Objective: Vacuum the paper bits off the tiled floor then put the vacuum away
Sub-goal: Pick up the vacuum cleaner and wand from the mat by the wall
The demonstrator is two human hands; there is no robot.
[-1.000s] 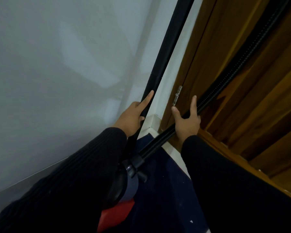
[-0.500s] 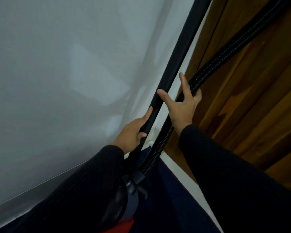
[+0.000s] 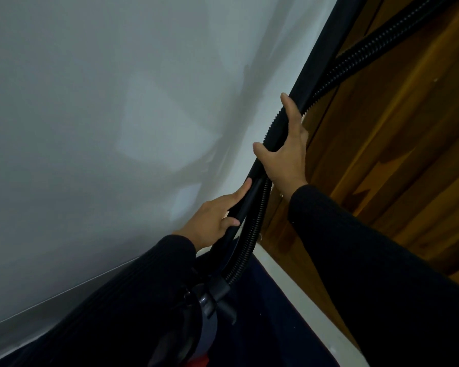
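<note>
Gathering the hose against the wand looks like the step in hand, part of stowing the vacuum in the corner between the pale wall point(image 3: 90, 128) and the wooden door point(image 3: 395, 154). In the head view, the only one given, the right hand point(image 3: 286, 152) is sitting just right of centre, its grip clenching the ribbed hose point(image 3: 252, 234) and the rigid black wand point(image 3: 326, 46) together, thumb hooking round from the left and fingers pressing along the top. The left hand point(image 3: 212, 218) is lying toward 7 o'clock of the right one, its grip wrapping the lower wand with the forefinger stretching up along it. The hose is running from 1 o'clock down past both hands to a dark collar on the vacuum body point(image 3: 204, 300) at 6 o'clock, where a sliver of red is showing beneath. To do this well, I judge the person should be keeping the wand pinned into the corner with the left hand while the right is sliding the hose flat alongside it, avoiding kinks near the collar and letting go only when the wand is leaning steadily. Brands, labels or writing: none is showing legibly anywhere; the dim light is hiding any marks on the body. Floor tiles and paper bits are not showing here.
</note>
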